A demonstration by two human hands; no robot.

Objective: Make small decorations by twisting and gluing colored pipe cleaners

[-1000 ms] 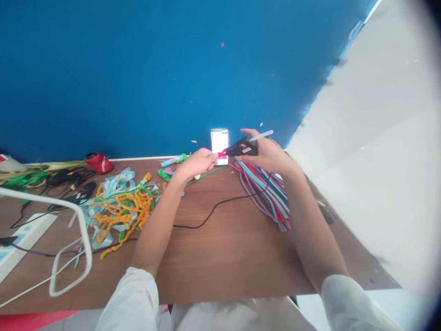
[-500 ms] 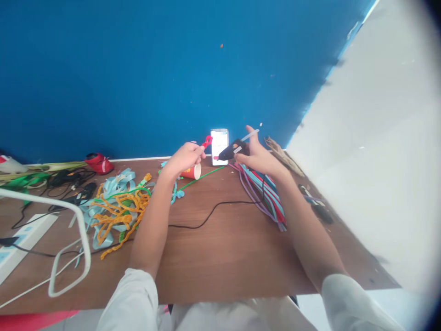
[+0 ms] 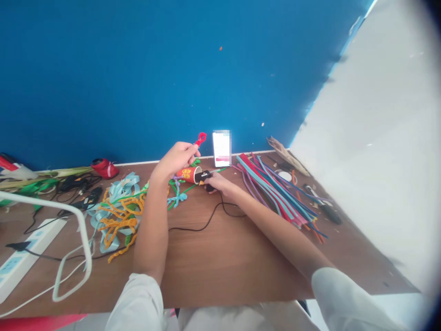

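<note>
While a red looped stem point(image 3: 200, 138) is pinched aloft by the left hand point(image 3: 177, 159), the sideways red paper cup point(image 3: 188, 174) could be rolled if nudged by the black glue gun point(image 3: 203, 175) gripped by the right hand point(image 3: 219, 182).

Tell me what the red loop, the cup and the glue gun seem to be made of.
Red loop: possibly chenille stem, matte, since it holds its bend; blur leaves this open.
Cup: likely paper, smooth, judging by its printed yellow marks and pale inside.
Glue gun: apparently hard plastic, black, judging by its rigid shape.
</note>
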